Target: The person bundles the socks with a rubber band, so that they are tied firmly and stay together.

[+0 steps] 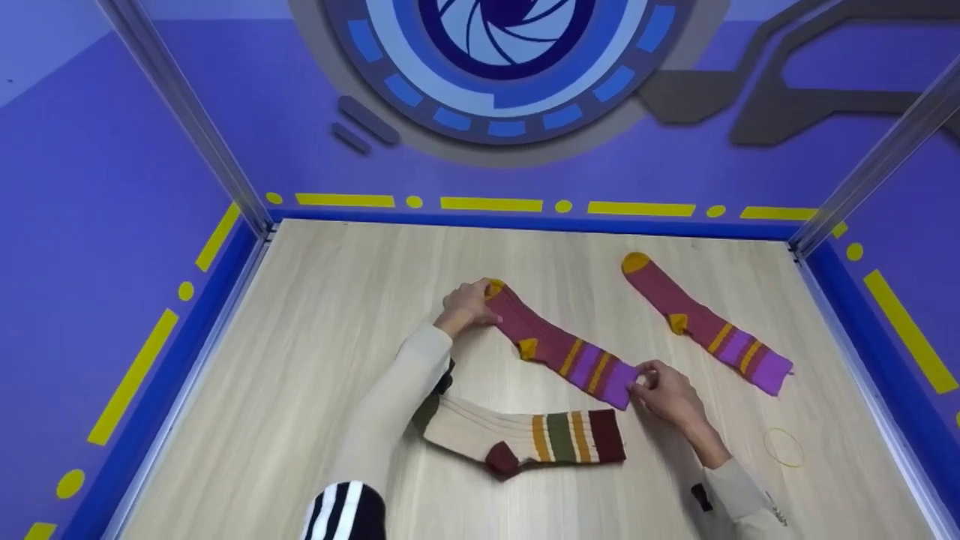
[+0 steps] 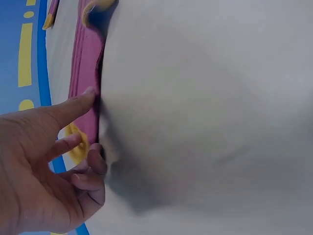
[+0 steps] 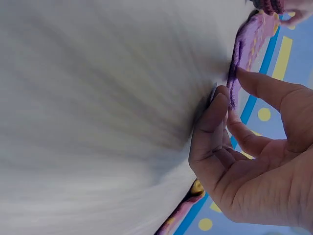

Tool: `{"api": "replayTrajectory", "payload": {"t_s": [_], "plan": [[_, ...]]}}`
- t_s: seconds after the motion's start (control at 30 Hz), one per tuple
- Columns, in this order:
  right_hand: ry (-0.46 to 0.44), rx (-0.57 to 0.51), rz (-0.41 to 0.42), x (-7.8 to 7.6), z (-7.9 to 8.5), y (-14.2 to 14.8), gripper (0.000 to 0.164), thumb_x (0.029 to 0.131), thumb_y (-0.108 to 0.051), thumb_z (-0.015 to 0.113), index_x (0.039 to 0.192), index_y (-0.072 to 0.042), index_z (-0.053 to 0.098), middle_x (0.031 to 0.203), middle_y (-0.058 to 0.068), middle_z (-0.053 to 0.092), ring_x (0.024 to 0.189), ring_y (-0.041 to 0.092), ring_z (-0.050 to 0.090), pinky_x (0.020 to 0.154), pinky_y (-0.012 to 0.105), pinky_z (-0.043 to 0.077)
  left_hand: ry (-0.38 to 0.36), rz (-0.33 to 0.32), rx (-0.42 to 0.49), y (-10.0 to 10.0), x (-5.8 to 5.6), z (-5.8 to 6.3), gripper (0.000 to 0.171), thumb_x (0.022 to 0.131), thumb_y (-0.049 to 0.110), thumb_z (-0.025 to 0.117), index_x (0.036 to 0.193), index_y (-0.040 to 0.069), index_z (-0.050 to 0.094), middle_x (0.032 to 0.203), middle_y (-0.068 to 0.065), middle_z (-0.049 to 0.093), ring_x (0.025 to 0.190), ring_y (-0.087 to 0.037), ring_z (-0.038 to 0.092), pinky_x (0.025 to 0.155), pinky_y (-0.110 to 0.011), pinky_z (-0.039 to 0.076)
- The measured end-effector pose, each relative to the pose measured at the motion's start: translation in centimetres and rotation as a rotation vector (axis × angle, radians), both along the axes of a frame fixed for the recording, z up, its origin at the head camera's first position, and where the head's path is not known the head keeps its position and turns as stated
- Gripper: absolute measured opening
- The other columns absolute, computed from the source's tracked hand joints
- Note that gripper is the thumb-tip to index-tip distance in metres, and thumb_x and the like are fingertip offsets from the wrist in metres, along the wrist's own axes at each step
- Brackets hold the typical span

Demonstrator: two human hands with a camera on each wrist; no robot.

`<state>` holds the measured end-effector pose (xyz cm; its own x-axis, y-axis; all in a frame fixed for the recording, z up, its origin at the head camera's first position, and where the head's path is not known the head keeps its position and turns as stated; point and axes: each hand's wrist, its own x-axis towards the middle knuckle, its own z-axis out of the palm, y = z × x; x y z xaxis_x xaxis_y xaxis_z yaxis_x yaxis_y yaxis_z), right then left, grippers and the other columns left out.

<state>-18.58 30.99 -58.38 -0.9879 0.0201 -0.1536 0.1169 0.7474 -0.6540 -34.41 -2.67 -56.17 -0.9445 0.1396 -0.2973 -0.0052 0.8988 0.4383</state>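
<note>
Head view: your left hand (image 1: 466,304) sits spread at the yellow toe (image 1: 495,287) of a pink sock (image 1: 540,330) flat on the table (image 1: 337,300); your right hand (image 1: 669,394) touches its purple cuff (image 1: 618,384). A matching sock (image 1: 697,322) lies to the right, a cream sock (image 1: 472,431) nearer you. Left wrist view: your thumb (image 2: 73,107) rests on the sock, fingers (image 2: 90,182) loosely bent. Right wrist view: your thumb and forefinger (image 3: 247,137) stand apart against the cuff.

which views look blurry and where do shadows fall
Head: held sock fairly crisp, faint shadow by the right hand; left wrist: table soft and smeared, dark shadow by the left hand; right wrist: streaky blur across the table, shadow beside the right hand.
</note>
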Motion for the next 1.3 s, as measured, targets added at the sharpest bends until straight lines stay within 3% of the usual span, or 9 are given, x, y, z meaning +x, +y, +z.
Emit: {"api": "replayTrajectory", "payload": {"t_s": [0.3,0.47,0.57,0.67,0.77,0.9,0.97,1.13,1.3], "plan": [[0.024,0.106,0.056,-0.1,0.3,-1.3,0.039,0.086,-0.025,0.083,0.106,0.003,0.066,0.085,0.009,0.062,0.071,0.018,0.054,0.061,0.032,0.042,-0.035,-0.065,-0.095,-5.0,5.1,0.4,0.068,0.082,0.037,0.087,0.139,0.017,0.055,0.128,-0.012,0.066,0.121,-0.035,0.061,0.101,-0.052,0.044],[0.032,0.081,0.098,-0.6,0.3,-1.5,0.049,0.087,-0.015,0.080,0.125,0.009,0.061,0.091,0.014,0.062,0.079,0.022,0.054,0.067,0.034,0.043,-0.024,-0.141,-0.061,-7.2,6.9,0.7,0.066,0.083,0.035,0.086,0.140,0.018,0.057,0.127,-0.010,0.067,0.117,-0.035,0.063,0.096,-0.054,0.049],[0.038,0.071,0.110,-0.8,0.2,-1.7,0.052,0.088,-0.013,0.079,0.131,0.008,0.059,0.092,0.016,0.063,0.080,0.023,0.054,0.067,0.034,0.043,-0.013,-0.119,-0.010,-8.3,7.3,0.9,0.052,0.086,0.032,0.083,0.129,0.011,0.064,0.116,-0.010,0.070,0.102,-0.030,0.066,0.084,-0.045,0.051],[0.025,0.063,0.084,-0.7,0.1,-2.0,0.047,0.089,-0.016,0.078,0.125,0.007,0.062,0.091,0.014,0.063,0.078,0.021,0.054,0.064,0.032,0.042,0.037,-0.022,0.022,-9.3,7.3,0.5,0.037,0.087,0.032,0.080,0.105,0.004,0.064,0.098,-0.011,0.068,0.084,-0.025,0.061,0.069,-0.037,0.046],[0.014,0.056,0.049,-0.6,-0.1,-2.4,0.035,0.089,-0.018,0.079,0.111,0.005,0.065,0.088,0.011,0.063,0.075,0.019,0.053,0.063,0.030,0.041,0.088,0.060,0.068,-10.0,7.4,-0.3,0.038,0.088,0.030,0.079,0.104,0.001,0.060,0.099,-0.014,0.063,0.085,-0.028,0.060,0.072,-0.039,0.047],[0.018,0.025,0.043,-0.6,-0.2,-2.5,0.022,0.088,-0.015,0.079,0.094,0.001,0.065,0.082,0.007,0.061,0.070,0.016,0.051,0.059,0.029,0.040,0.112,0.049,0.126,-9.9,7.4,-1.0,0.045,0.088,0.026,0.079,0.119,-0.001,0.060,0.112,-0.019,0.061,0.100,-0.035,0.061,0.087,-0.048,0.050],[0.024,0.001,0.052,-0.7,-0.2,-2.5,0.019,0.089,-0.014,0.078,0.092,0.000,0.064,0.080,0.006,0.060,0.069,0.015,0.050,0.058,0.027,0.039,0.119,0.030,0.146,-9.6,7.3,-1.2,0.042,0.086,0.021,0.080,0.118,0.000,0.063,0.112,-0.019,0.062,0.101,-0.034,0.062,0.088,-0.048,0.051],[0.038,-0.095,0.037,-0.8,-0.2,-2.8,0.017,0.093,-0.011,0.073,0.097,0.001,0.063,0.085,0.010,0.066,0.072,0.013,0.055,0.056,0.022,0.043,0.126,0.017,0.224,-9.1,7.2,-1.4,0.024,0.084,0.009,0.079,0.103,0.000,0.068,0.100,-0.016,0.068,0.090,-0.025,0.062,0.079,-0.038,0.052],[0.038,-0.273,-0.016,-0.7,0.0,-3.1,0.016,0.097,-0.007,0.067,0.107,0.004,0.059,0.094,0.016,0.072,0.081,0.014,0.067,0.062,0.022,0.056,0.096,0.053,0.449,-9.1,7.4,-1.1,0.011,0.089,0.001,0.072,0.098,0.001,0.065,0.094,-0.016,0.069,0.071,-0.020,0.062,0.058,-0.027,0.049]]}}
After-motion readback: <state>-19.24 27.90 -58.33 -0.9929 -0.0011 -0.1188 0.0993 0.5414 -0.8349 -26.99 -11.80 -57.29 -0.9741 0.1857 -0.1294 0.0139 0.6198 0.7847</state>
